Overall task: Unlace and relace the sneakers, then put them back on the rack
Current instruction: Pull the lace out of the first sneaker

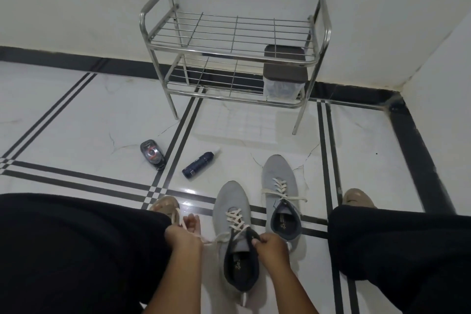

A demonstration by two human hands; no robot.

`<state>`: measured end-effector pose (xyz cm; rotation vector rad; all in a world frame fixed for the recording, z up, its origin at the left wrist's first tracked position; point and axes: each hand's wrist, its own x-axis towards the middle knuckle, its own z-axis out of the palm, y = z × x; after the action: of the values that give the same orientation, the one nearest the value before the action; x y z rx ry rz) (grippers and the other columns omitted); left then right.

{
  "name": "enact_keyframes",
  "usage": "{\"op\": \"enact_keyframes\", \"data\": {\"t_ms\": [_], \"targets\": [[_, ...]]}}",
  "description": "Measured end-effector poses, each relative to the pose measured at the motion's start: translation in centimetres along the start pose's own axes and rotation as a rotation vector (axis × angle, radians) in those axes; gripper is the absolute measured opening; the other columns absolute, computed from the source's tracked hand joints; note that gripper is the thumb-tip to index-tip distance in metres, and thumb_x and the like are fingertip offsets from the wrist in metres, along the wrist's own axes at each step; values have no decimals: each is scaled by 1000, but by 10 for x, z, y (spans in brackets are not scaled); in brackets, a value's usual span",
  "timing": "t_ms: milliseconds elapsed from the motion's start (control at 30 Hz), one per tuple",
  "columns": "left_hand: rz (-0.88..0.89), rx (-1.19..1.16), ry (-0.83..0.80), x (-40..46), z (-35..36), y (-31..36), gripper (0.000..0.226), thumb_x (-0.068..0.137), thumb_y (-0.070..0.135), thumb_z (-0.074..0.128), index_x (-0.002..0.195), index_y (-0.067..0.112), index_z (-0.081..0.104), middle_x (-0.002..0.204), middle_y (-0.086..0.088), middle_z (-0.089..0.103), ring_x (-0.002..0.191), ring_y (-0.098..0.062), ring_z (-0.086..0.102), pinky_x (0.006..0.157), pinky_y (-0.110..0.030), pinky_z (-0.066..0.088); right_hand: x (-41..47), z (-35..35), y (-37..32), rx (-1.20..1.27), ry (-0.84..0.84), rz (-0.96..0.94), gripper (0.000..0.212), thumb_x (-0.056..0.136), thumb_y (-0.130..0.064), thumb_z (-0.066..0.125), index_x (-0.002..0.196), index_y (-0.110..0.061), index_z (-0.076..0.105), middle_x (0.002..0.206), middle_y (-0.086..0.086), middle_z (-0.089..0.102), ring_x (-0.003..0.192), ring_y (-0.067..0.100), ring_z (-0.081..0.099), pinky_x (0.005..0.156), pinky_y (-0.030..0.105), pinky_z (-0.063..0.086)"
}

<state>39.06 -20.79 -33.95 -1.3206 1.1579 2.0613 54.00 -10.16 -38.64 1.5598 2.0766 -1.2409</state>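
Observation:
Two grey sneakers with cream laces stand on the tiled floor between my knees. The nearer sneaker has its lace drawn out to the left. My left hand grips that lace end, pulled taut from the top eyelets. My right hand pinches the dark collar at the sneaker's opening. The second sneaker stands to the right, laced, with loose ends lying to both sides. The steel rack stands against the wall ahead, its top shelf bare.
A clear container with a brown lid sits on the rack's lower shelf at the right. A dark spray bottle and a small black polish case lie on the floor to the left. My black-clad knees flank the shoes.

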Motion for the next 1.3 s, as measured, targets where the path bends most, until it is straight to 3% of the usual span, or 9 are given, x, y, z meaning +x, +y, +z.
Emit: {"op": "enact_keyframes", "data": {"t_ms": [200,333,500,633,700,833,900,1067,1300], "targets": [[681,1410,172,4,-2,-28,59,93,30,54,140,1,33,142,-19,41,126,-39,45,99,-47,40,-2,-2,-16,-53,33,-143,17,86,-22,61,99,-27,52,106,-3,61,93,18,59,72,24,43],[956,1871,82,-6,-38,-54,28,92,35,47,111,18,58,110,-3,57,100,-19,55,81,-32,46,2,4,-35,-65,28,-255,15,84,-20,54,96,-26,61,106,-7,51,85,10,53,74,30,46],[916,1859,-274,-6,-52,-61,17,95,37,45,96,26,58,95,9,58,77,-6,51,65,-19,38,14,18,-29,-327,-9,-383,28,74,-33,74,101,-32,66,116,-7,41,105,19,50,90,29,47],[870,1741,-254,-2,-53,-55,21,94,21,48,101,27,67,90,11,66,73,-3,51,60,-15,33,17,30,-23,-470,12,-511,25,82,-37,66,105,-28,67,124,-5,38,109,19,46,91,30,44],[813,1692,-200,-1,-54,-49,21,94,20,51,103,26,69,91,7,68,72,-6,49,53,-14,29,13,20,-31,-163,-9,-434,26,86,-41,60,87,-17,70,105,-6,51,92,15,53,82,32,50],[816,1747,-216,-4,-50,-45,19,95,23,51,102,23,69,93,5,69,72,-8,49,52,-15,29,12,-13,-35,697,146,131,38,94,-38,50,71,-8,51,58,9,51,49,22,51,43,22,44],[831,1793,-252,-6,-48,-46,19,95,24,50,100,22,69,92,5,68,71,-8,49,52,-15,29,10,-15,-42,544,64,160,34,92,-34,54,70,-8,53,61,10,55,50,24,55,47,27,46],[857,1803,-265,-2,-50,-45,22,95,24,49,103,25,70,91,5,70,70,-8,52,56,-18,33,7,0,-56,-349,-150,-231,18,85,-32,61,87,-16,70,86,3,69,86,22,65,75,28,50],[812,1810,-277,-4,-49,-42,22,93,22,49,98,27,70,77,10,60,67,-8,52,50,-18,29,-7,16,-44,-410,73,-393,10,89,-27,55,97,-24,50,91,-2,63,87,21,58,71,30,42]]}}
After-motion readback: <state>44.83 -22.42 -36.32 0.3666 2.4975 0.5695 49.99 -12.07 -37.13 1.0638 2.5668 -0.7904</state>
